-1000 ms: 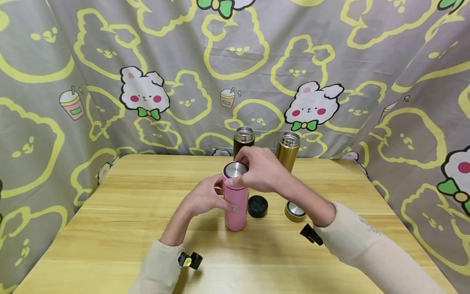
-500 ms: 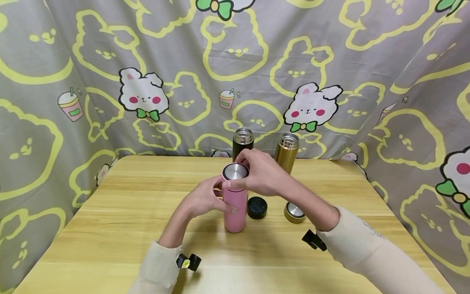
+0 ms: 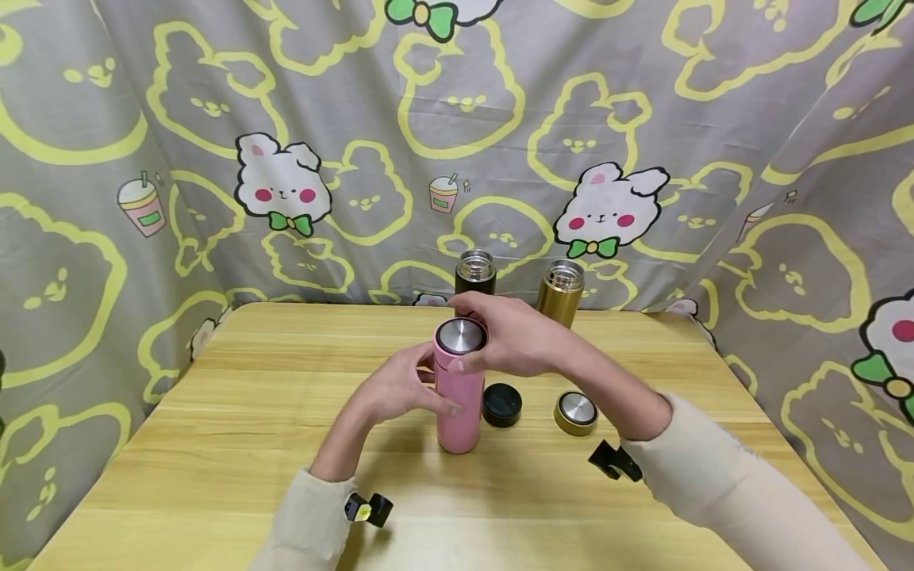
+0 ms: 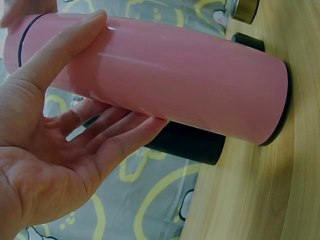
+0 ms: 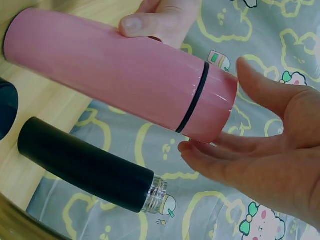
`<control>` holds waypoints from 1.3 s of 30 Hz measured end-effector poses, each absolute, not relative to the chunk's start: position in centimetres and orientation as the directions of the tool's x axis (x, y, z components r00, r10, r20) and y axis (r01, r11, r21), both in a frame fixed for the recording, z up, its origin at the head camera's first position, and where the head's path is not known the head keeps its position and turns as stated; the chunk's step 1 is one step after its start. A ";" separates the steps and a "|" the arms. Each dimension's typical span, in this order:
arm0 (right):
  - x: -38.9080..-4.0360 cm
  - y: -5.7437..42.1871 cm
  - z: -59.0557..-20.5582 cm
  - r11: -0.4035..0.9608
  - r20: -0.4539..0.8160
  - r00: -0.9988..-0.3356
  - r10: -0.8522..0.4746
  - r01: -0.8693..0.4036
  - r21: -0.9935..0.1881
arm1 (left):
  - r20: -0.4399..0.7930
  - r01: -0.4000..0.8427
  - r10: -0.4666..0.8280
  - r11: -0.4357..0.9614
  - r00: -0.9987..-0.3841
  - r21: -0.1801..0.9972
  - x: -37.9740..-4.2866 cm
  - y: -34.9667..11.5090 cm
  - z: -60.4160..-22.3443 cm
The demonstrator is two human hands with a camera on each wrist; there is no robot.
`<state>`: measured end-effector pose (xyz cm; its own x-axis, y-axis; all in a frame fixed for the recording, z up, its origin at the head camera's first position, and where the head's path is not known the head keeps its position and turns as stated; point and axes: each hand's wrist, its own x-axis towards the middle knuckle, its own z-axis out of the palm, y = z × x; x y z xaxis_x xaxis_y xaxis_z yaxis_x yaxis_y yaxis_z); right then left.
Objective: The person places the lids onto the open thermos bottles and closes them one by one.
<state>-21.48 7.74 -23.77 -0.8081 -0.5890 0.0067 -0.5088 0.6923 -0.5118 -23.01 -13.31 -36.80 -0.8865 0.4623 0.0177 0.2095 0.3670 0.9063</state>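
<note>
A pink thermos point(image 3: 459, 404) stands upright on the table, its pink lid point(image 5: 221, 105) with a brushed-steel top seated on it above a black ring. My left hand point(image 3: 393, 386) holds the body from the left, thumb across the front and fingers behind, as the left wrist view shows. Around the lid my right hand point(image 3: 517, 335) is spread loosely. Its thumb point(image 5: 260, 85) is right at the lid's top edge and its fingers point(image 5: 220, 162) are stretched out along the other side.
Behind the pink thermos stand a black thermos point(image 5: 85, 165) and a gold thermos point(image 3: 559, 300), both without lids. A black lid point(image 3: 502, 404) and a gold lid point(image 3: 575, 412) lie on the table point(image 3: 236, 444) to the right. A patterned curtain point(image 3: 371, 95) hangs behind.
My right hand has loosened from the lid, its fingers spreading and its wrist shifting slightly right. The left hand and the thermos have stayed in place.
</note>
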 end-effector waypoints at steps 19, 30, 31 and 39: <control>-21.3 7.6 -24.3 0.671 0.094 -0.806 -0.585 -0.545 -0.502 | 0.013 0.201 0.437 0.387 -0.899 0.900 -22.9 -13.3 -36.7; -21.1 7.4 -25.1 0.669 0.193 -0.811 -0.553 -0.570 -0.477 | 0.023 0.206 0.421 0.393 -0.907 0.896 -22.8 -13.1 -36.6; -21.2 7.3 -25.2 0.674 0.194 -0.821 -0.537 -0.556 -0.486 | 0.024 0.206 0.421 0.393 -0.907 0.896 -22.8 -13.1 -36.6; -21.3 7.0 -25.6 0.730 0.198 -0.880 -0.431 -0.469 -0.497 | 0.013 0.187 0.403 0.395 -0.915 0.900 -22.8 -12.9 -36.6</control>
